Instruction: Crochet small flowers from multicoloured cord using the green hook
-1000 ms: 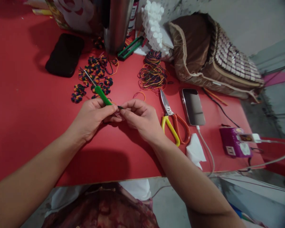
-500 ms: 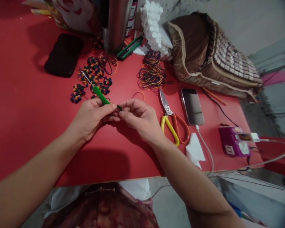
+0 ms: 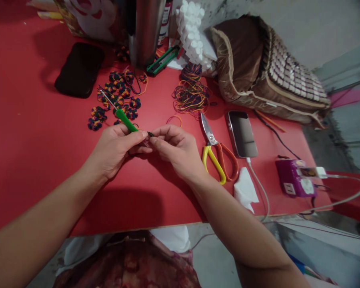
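My left hand (image 3: 117, 148) is closed around a crochet hook with a green handle (image 3: 126, 120); its metal tip points up and away to the left. Between both hands is a small dark piece of crochet yarn work (image 3: 150, 134), mostly hidden by the fingertips. My right hand (image 3: 175, 148) pinches this piece between thumb and fingers. Just beyond the hook lie several small multicoloured crocheted pieces (image 3: 120, 90). A loose tangle of multicoloured yarn (image 3: 191, 96) rests farther right, and an orange strand curls near my right hand.
Scissors (image 3: 211, 140) with yellow and orange handles lie right of my hands, beside a phone (image 3: 243, 134) on a charging cable. A purple box (image 3: 294, 178) sits near the right edge. A black case (image 3: 79, 70), green cutter (image 3: 162, 61), metal flask (image 3: 148, 32) and brown cushioned item (image 3: 243, 52) stand behind.
The fingers have shifted slightly on the dark crochet piece, which now shows flatter between them. Both hands keep their grip, and the whole view has moved a little.
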The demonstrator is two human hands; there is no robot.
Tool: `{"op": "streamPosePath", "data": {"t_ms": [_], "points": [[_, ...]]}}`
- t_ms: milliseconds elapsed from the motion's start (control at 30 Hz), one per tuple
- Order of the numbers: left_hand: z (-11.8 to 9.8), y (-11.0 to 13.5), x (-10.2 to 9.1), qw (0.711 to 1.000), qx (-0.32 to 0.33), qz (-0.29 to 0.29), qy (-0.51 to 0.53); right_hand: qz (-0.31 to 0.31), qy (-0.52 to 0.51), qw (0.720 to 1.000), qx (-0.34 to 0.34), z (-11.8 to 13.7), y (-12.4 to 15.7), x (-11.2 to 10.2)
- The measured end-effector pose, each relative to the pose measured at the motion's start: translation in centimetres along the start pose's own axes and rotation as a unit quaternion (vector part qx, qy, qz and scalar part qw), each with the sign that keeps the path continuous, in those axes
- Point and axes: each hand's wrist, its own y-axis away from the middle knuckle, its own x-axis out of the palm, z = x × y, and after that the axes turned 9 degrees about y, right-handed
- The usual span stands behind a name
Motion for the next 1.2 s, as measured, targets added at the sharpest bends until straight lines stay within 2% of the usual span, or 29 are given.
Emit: {"op": "streamPosePath", "data": {"t_ms": [567, 733, 1033, 1200], "points": [[0.01, -0.05, -0.01, 1.000, -0.016, -0.012, 0.012, 0.007, 0.013, 1.000, 0.003, 0.26, 0.14, 0.02], [-0.19, -0.06, 0.21, 1.000, -0.010, -0.019, 0.012, -0.002, 0.028, 1.000, 0.004, 0.45, 0.23, 0.11], [0.12, -0.31, -0.36, 0.999, -0.013, 0.015, 0.033, -0.024, 0.078, 0.996, -0.024, 0.28, 0.22, 0.11], [0.05, -0.04, -0.29, 1.000, -0.023, -0.004, 0.007, -0.028, 0.079, 0.996, -0.021, 0.31, 0.25, 0.20]]}}
